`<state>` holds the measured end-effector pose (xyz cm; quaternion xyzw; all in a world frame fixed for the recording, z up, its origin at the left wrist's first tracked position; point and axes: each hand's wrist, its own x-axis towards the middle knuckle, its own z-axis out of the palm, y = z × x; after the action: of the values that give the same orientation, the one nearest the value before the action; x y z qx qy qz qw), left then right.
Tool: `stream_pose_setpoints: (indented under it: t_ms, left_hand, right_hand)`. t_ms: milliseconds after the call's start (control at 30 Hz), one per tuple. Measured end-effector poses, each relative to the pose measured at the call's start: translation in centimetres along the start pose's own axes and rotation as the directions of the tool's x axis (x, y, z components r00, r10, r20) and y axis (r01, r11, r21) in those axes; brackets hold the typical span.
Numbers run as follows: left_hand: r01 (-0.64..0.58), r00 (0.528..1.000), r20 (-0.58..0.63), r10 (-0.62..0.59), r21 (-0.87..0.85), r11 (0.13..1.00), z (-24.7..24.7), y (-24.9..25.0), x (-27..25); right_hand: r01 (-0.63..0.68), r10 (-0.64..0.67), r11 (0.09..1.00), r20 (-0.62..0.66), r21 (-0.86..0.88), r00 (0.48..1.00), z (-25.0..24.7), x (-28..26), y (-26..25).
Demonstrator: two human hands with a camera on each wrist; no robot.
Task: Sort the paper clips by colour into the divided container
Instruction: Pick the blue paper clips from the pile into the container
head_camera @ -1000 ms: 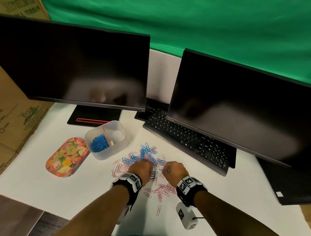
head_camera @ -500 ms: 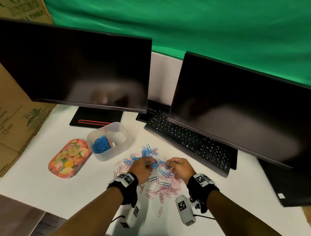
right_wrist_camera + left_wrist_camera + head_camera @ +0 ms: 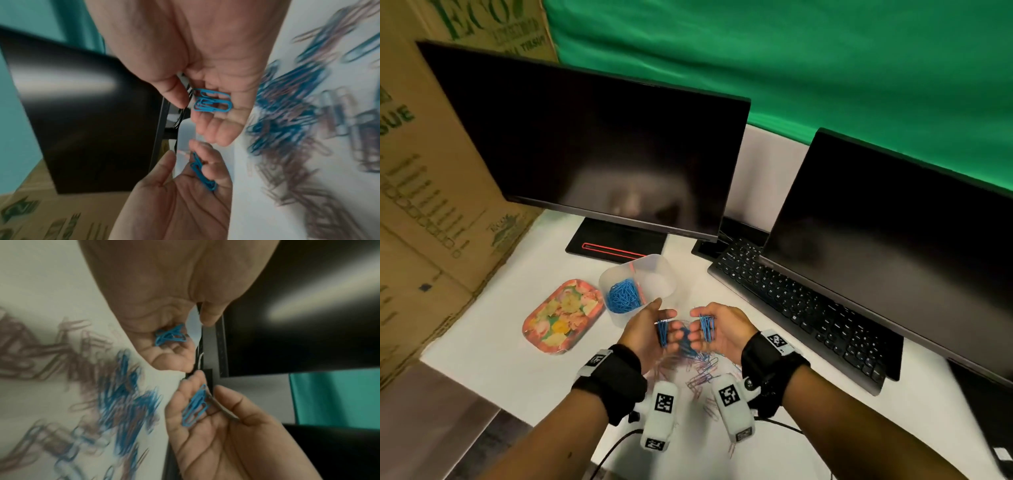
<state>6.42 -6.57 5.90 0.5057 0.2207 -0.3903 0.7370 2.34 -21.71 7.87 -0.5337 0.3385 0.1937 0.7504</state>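
Observation:
My left hand [image 3: 666, 320] and right hand [image 3: 700, 327] hover side by side above the loose pile of blue and pink paper clips [image 3: 698, 366], palms turned inward. Curled left fingers cup a small bunch of blue clips [image 3: 170, 335]. A second bunch of blue clips [image 3: 212, 102] lies across the bent right fingers, thumb close beside it. The clear divided container [image 3: 671, 274] stands just beyond the left hand. Its left compartment holds a heap of blue clips [image 3: 623, 296]; the right compartment looks bare.
A floral tray [image 3: 563, 315] lies left of the container. A black keyboard [image 3: 801, 315] runs along the right, under a monitor [image 3: 893, 240]. Another monitor [image 3: 602, 154] stands behind the container. Cardboard boxes [image 3: 421, 205] wall the left side.
Both hands have lifted off the clip pile and turned palm-inward, each now carrying blue clips. They have shifted toward the container.

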Motion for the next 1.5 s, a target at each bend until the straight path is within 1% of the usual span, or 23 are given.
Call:
stream_pose_setpoints:
  t_ms: [100,200,300,400,500,567,633,667,733,800,833,900,967,1000,1067,1133,1200,1267,1333,1367,1433,1500]
  left_hand:
    - [-0.097,0.992,-0.082,0.094,-0.038,0.995,-1.9,2.8,-0.3]
    - [-0.151,0.977,-0.158,0.145,-0.026,0.988,-3.4,5.7,-0.3]
    - [-0.148,0.967,-0.214,0.140,-0.021,0.989,-4.4,8.0,0.1]
    - [-0.127,0.959,-0.254,0.127,0.015,0.992,-4.9,9.1,0.8]
    - [-0.123,0.951,-0.275,0.141,0.083,0.989,-5.2,9.3,1.3]
    - [-0.113,0.949,-0.277,0.150,0.145,0.983,-5.2,9.1,1.6]
    - [-0.148,0.938,-0.276,0.209,0.226,0.963,-5.0,8.9,1.6]
    - [-0.190,0.924,-0.273,0.268,0.280,0.941,-4.6,8.6,1.4]
    - [-0.289,0.883,-0.229,0.409,0.421,0.860,-3.7,7.9,1.0]
    - [-0.376,0.861,-0.080,0.503,0.567,0.733,-3.1,6.4,0.7]
    - [-0.403,0.859,0.009,0.511,0.628,0.666,-2.8,5.4,0.6]
    - [-0.428,0.853,0.159,0.498,0.759,0.491,-2.1,3.4,0.9]
    - [-0.419,0.855,0.266,0.446,0.860,0.291,-1.5,1.4,1.3]
    - [-0.404,0.865,0.299,0.403,0.891,0.206,-1.1,0.4,1.6]
    - [-0.375,0.885,0.339,0.319,0.925,0.057,-0.4,-1.5,2.0]
    - [-0.367,0.891,0.375,0.257,0.927,-0.081,0.1,-3.2,2.0]
    - [-0.359,0.896,0.396,0.201,0.912,-0.198,0.5,-4.8,2.1]
    - [-0.320,0.914,0.374,0.155,0.901,-0.292,0.4,-6.1,2.2]
    - [-0.277,0.930,0.342,0.136,0.894,-0.352,0.4,-6.8,2.3]
    - [-0.263,0.933,0.331,0.140,0.894,-0.362,0.3,-7.0,2.4]
    - [-0.244,0.938,0.312,0.150,0.904,-0.352,0.1,-7.1,2.6]
    - [-0.220,0.945,0.287,0.159,0.914,-0.339,-0.2,-6.9,2.7]
  right_hand:
    - [0.025,-0.022,0.997,0.042,-0.070,0.999,3.7,0.8,-1.8]
    - [0.049,-0.040,0.991,0.072,-0.123,0.997,7.2,1.8,-3.6]
    - [0.024,-0.007,0.981,0.094,-0.190,0.996,10.2,3.0,-5.0]
    - [0.020,-0.011,0.978,0.044,-0.208,0.999,12.1,4.1,-5.7]
    - [0.000,0.015,0.962,0.054,-0.274,0.998,12.0,4.5,-5.8]
    - [0.006,0.007,0.958,0.043,-0.288,0.999,11.0,4.3,-6.0]
    - [0.038,-0.037,0.955,0.010,-0.293,0.999,9.1,4.3,-5.9]
    - [0.065,-0.073,0.950,-0.014,-0.307,0.997,7.9,4.3,-5.6]
    - [0.116,-0.139,0.918,-0.035,-0.379,0.990,4.9,4.1,-4.7]
    - [0.131,-0.191,0.828,-0.055,-0.546,0.980,1.6,3.8,-3.1]
    - [0.125,-0.216,0.760,-0.067,-0.638,0.974,-0.2,3.5,-2.3]
    - [0.107,-0.270,0.624,-0.086,-0.774,0.959,-3.4,2.8,-0.3]
    - [0.057,-0.322,0.445,-0.100,-0.894,0.941,-5.6,2.0,1.6]
    - [0.017,-0.332,0.364,-0.113,-0.931,0.937,-6.6,1.8,2.6]
    - [-0.013,-0.320,0.282,-0.106,-0.959,0.941,-7.7,1.3,4.2]
    - [0.017,-0.309,0.227,-0.055,-0.974,0.950,-8.0,0.6,5.4]
    - [0.072,-0.305,0.166,0.018,-0.983,0.952,-8.1,0.0,6.5]
    - [0.135,-0.306,0.084,0.104,-0.987,0.946,-7.5,-0.1,7.5]
    - [0.179,-0.316,0.031,0.160,-0.983,0.935,-6.9,0.2,8.3]
    - [0.192,-0.320,0.007,0.180,-0.981,0.930,-6.6,0.4,8.5]
    - [0.199,-0.318,-0.024,0.196,-0.980,0.928,-6.0,0.8,8.8]
    - [0.194,-0.321,-0.008,0.186,-0.981,0.929,-5.7,1.2,8.9]
